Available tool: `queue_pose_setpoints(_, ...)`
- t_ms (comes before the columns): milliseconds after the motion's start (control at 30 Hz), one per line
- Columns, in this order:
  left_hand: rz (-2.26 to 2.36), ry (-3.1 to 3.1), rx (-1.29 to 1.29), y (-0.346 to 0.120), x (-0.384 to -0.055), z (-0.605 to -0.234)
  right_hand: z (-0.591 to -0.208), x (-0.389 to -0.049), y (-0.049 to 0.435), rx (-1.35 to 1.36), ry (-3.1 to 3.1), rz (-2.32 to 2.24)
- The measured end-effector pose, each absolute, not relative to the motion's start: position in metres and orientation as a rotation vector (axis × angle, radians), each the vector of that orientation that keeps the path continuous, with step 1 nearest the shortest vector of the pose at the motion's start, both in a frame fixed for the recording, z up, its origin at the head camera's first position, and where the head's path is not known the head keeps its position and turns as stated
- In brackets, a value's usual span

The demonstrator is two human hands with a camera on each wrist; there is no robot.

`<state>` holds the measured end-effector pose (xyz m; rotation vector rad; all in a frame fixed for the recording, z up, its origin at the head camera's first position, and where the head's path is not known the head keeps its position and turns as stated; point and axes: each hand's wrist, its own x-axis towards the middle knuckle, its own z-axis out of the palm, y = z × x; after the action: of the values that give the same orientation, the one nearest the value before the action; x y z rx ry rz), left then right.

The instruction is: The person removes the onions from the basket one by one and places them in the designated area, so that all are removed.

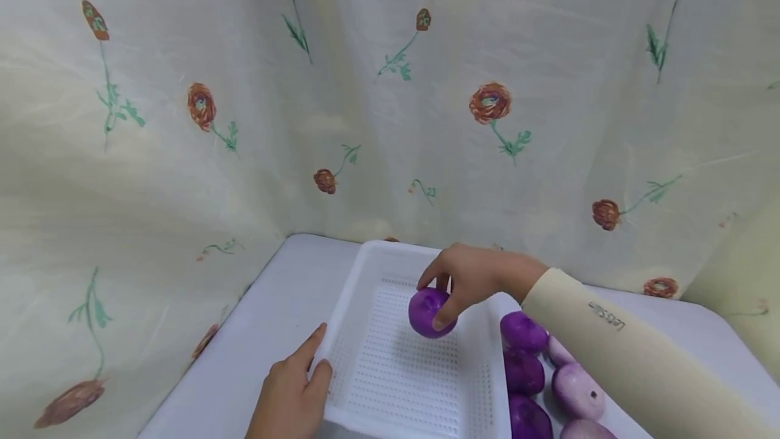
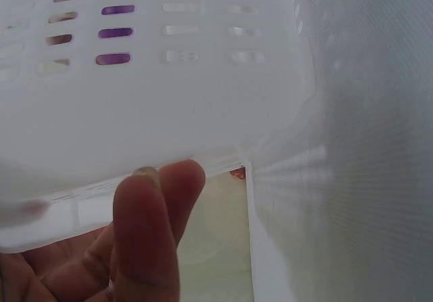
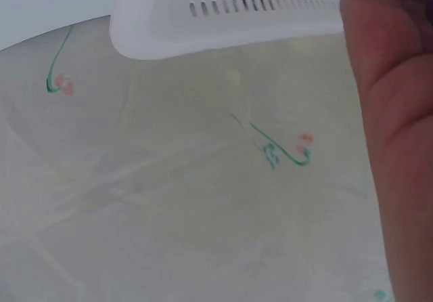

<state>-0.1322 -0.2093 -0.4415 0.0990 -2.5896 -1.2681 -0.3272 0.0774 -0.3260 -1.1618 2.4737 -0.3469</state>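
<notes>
Over a white perforated plastic basket (image 1: 402, 388), my right hand (image 1: 472, 273) grips a purple onion (image 1: 425, 317) with thumb and fingers. No other onion shows inside the basket. My left hand (image 1: 291, 391) holds the basket's left rim between thumb and fingers. Up close in the left wrist view, the left thumb (image 2: 143, 227) lies against the basket's wall, and purple shows through some slots. Only the edge of the right hand (image 3: 399, 126) appears in the right wrist view, with its fingers and the onion out of frame.
Several dark purple onions (image 1: 524, 371) stand in a row along the basket's right side, with paler onions (image 1: 577, 391) beside them, partly behind the right sleeve (image 1: 627, 344). The white table (image 1: 292, 290) ends at a flower-patterned curtain (image 1: 378, 120) behind and to the left.
</notes>
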Motion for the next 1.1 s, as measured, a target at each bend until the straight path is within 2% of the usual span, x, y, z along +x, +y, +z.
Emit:
queue_pose_setpoints(300, -1.263, -2.604, 0.097, -0.210, -0.133, -0.442, -0.306, -0.291, 0.109, -1.335, 2.444, -0.568)
queue_pose_setpoints(533, -1.263, -2.609, 0.101, -0.211, -0.134, -0.441, -0.300, -0.250, 0.152, -1.413, 2.418, -0.787)
queue_pose_setpoints(767, -1.259, -2.627, 0.098, -0.215, -0.136, -0.438, -0.313, -0.203, 0.197, -1.525, 2.496, -0.920)
queue_pose_setpoints(1100, -1.250, -2.656, 0.153, -0.232, -0.129, -0.439, -0.353, -0.137, 0.244, -1.337, 2.674, -1.029)
